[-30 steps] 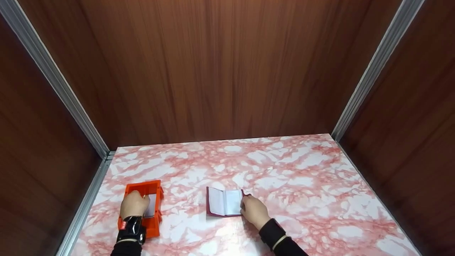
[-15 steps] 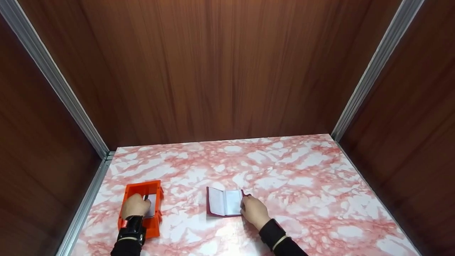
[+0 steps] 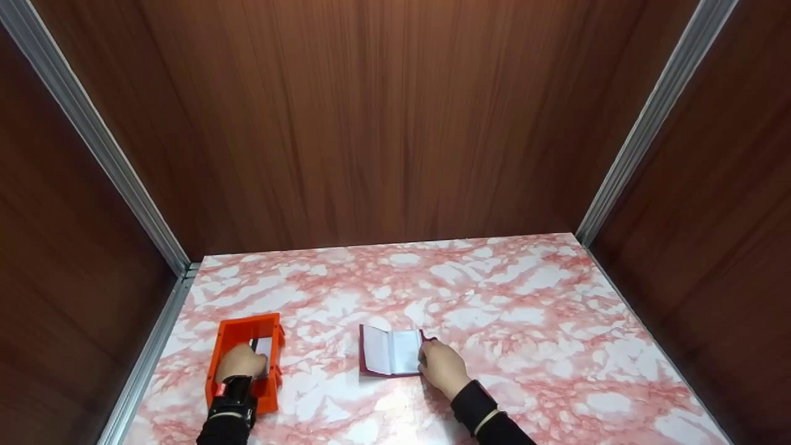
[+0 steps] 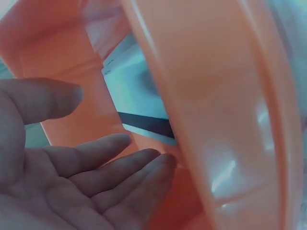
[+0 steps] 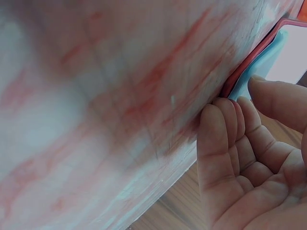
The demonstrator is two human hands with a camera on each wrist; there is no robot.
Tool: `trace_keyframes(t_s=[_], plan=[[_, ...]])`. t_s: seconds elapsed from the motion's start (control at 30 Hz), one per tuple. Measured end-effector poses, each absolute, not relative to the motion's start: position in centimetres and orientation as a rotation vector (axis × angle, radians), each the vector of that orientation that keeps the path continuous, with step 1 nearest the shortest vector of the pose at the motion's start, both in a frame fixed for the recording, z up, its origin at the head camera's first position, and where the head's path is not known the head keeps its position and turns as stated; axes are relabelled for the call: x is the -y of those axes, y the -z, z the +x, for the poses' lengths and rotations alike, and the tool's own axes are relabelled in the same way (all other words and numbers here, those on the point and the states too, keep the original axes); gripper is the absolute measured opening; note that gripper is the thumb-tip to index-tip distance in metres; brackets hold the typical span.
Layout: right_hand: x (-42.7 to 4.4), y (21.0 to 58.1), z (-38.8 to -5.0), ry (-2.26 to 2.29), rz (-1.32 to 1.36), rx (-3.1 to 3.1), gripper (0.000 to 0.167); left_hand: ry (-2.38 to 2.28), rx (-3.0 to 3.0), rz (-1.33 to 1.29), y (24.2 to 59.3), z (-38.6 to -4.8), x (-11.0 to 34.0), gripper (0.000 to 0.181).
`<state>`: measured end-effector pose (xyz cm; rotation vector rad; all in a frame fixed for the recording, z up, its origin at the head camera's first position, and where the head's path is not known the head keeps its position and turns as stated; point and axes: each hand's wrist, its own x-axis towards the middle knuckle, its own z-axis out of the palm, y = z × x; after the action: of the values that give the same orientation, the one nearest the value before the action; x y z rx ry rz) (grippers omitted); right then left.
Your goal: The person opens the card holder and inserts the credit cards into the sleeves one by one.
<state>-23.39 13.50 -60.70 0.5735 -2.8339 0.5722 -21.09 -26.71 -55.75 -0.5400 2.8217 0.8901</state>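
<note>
Left hand: at the lower left of the head view, I am holding it inside an open-topped, rectangular orange plastic bin. In the left wrist view my thumb is standing apart from my fingers, palm showing, and I am gripping nothing. My fingers are pointing toward a white rectangular card with a black stripe, which is lying in the bin near the centre of that view; whether my fingertips are touching it, I cannot tell.

Right hand: at the lower centre of the head view, I am pinching the right edge of a small dark red booklet with pale inner sleeves. The right wrist view is showing my thumb on the inner side and my fingers curling at the outer edge. The booklet is lying spread open, well apart from the bin.

Surroundings: bin and booklet are resting on a pink-and-white marbled tabletop. Dark brown wood-grain panels are filling the upper frame, with grey metal rails running down both sides. I am wearing a black band on each wrist.
</note>
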Motion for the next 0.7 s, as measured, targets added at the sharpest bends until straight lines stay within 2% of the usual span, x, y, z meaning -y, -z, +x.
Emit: trace_keyframes(t_s=[0.27, 0.47, 0.7], plan=[[-13.54, 60.82, -23.52, -0.576, 0.560, 2.835, 0.021, -0.872, -2.787, -0.522, 55.79, -21.43, 26.46, 0.030], [-13.53, 60.84, -23.44, -0.576, 0.562, 2.831, 0.021, -0.925, -2.809, -0.504, 55.93, -21.23, 26.59, 0.024], [-13.54, 60.85, -23.42, -0.580, 0.567, 2.822, 0.021, -1.008, -2.882, -0.453, 56.19, -21.06, 26.57, 0.027]])
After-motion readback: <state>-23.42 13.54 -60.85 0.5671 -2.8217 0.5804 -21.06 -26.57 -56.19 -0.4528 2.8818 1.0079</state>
